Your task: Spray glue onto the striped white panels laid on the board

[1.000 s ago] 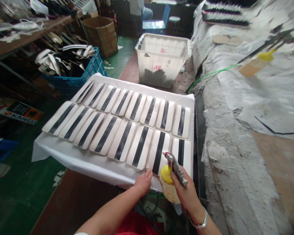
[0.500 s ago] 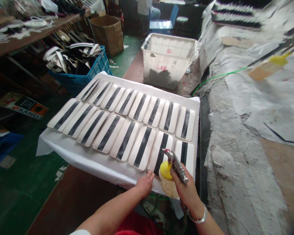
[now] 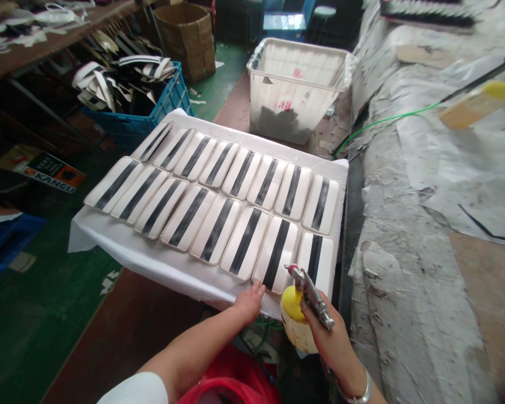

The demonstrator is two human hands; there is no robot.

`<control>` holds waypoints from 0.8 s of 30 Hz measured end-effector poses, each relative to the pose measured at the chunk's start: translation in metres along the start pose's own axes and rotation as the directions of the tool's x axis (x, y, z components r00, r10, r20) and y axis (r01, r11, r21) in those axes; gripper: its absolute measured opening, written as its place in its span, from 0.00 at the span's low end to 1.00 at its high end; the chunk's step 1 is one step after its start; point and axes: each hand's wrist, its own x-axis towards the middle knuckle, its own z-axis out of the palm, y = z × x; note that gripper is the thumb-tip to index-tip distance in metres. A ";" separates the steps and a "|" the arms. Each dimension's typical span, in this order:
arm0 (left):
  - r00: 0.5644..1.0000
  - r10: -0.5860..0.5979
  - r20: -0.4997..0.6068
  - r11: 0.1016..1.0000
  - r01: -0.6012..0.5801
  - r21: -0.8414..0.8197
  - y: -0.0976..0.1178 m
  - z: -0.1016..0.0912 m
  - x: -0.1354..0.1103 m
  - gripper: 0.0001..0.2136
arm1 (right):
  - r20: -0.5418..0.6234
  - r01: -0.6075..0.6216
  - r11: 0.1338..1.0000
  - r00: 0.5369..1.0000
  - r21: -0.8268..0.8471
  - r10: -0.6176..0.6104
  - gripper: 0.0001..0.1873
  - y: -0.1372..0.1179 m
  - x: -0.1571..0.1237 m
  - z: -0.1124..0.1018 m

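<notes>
My right hand (image 3: 334, 336) is closed around a metal spray gun (image 3: 315, 300) with a yellow-lidded, cloudy cup (image 3: 297, 328) under it. The nozzle points left, over the near right end of two rows of flat pieces. These are white with rounded corners and a dark lengthwise stripe. Closest to the nozzle is one striped piece (image 3: 276, 255); another striped piece (image 3: 317, 255) to its right is partly hidden by the gun. Resting at the near edge, my left hand (image 3: 249, 303) has its fingers extended at the first piece's lower left corner. White cloth (image 3: 185, 292) covers the table beneath.
Beyond the table stands a large white bin (image 3: 286, 101). A blue crate (image 3: 151, 115) full of strips and a cardboard box (image 3: 185, 42) are at the back left. Along the right runs a paper-covered bench (image 3: 404, 252) with a yellow-topped bottle (image 3: 467, 106) and green hose (image 3: 387, 116).
The view has tilted down slightly. My right hand has drawn the spray gun a little back and right, uncovering more of the striped piece. My left hand stays at the same corner.
</notes>
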 end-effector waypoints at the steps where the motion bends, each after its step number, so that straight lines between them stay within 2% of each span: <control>1: 1.000 0.002 -0.006 1.000 -0.001 0.017 0.001 0.001 0.000 0.33 | 0.009 -0.010 1.000 1.000 0.001 0.010 0.19 0.002 -0.004 -0.001; 8: 0.997 0.035 -0.069 0.966 -0.016 0.257 0.000 0.020 0.000 0.31 | 0.111 -0.041 0.999 0.993 -0.020 0.043 0.19 0.015 -0.035 0.000; 15: 0.987 0.111 -0.114 0.948 -0.071 0.309 -0.003 0.032 -0.013 0.29 | 0.166 -0.025 1.000 0.986 -0.008 0.026 0.19 0.023 -0.058 0.004; 20: 0.960 0.273 -0.055 0.925 -0.247 0.290 -0.014 0.056 -0.050 0.25 | 0.232 -0.040 0.999 0.972 -0.020 0.044 0.17 0.026 -0.072 0.007; 22: 0.963 0.269 -0.018 0.934 -0.256 0.250 -0.023 0.069 -0.072 0.25 | 0.261 -0.032 0.999 0.965 -0.033 0.040 0.16 0.021 -0.077 0.008; 24: 0.980 0.194 0.032 0.961 -0.197 0.195 -0.034 0.080 -0.095 0.25 | 0.281 -0.030 0.999 0.959 -0.044 0.042 0.16 0.015 -0.081 0.009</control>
